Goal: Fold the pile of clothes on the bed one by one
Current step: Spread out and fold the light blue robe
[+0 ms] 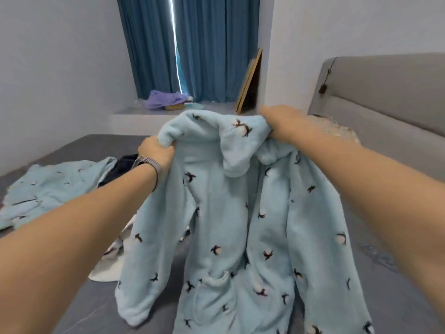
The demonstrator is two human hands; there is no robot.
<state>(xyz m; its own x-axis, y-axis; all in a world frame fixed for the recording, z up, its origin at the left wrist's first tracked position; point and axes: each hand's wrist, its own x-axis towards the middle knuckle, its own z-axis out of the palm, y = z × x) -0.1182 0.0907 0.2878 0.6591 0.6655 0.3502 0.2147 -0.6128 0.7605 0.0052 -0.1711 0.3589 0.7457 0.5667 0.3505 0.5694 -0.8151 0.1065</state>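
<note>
Head view looks down along two bare forearms to a pale blue fleece pyjama top (pixel 231 213) with a dark bird print, held up in the middle of the frame. Its top edge is bunched near the centre top of the garment; its hem and one sleeve hang down to the grey bed sheet (pixel 79 297) at the bottom edge of the frame. One patch pocket shows low on its front.

Bare grey sheet lies open at lower left, between the left forearm and the hanging sleeve, and again at lower right beside the garment's outer edge. A grey padded headboard (pixel 385 97) closes off the right side.

Left hand (pixel 156 153), with a mesh-strap watch (pixel 151 165) on the wrist, has its fingers curled tight round a fold at the top's left shoulder. Right hand (pixel 279 121) grips the right shoulder; its fingers are wrapped into the fleece and mostly hidden.

Three more pieces lie at centre left: one matching blue fleece piece (pixel 48 191) spread flat, one dark garment (pixel 120 167) behind the left wrist, and one white cloth (pixel 113 263) partly under the held top.

Two blue curtains (pixel 192 44) hang at upper centre with a bright slit between them. On the sill below sit one purple cloth (pixel 161 100) and one wooden frame (pixel 249 80) leaning on the wall.
</note>
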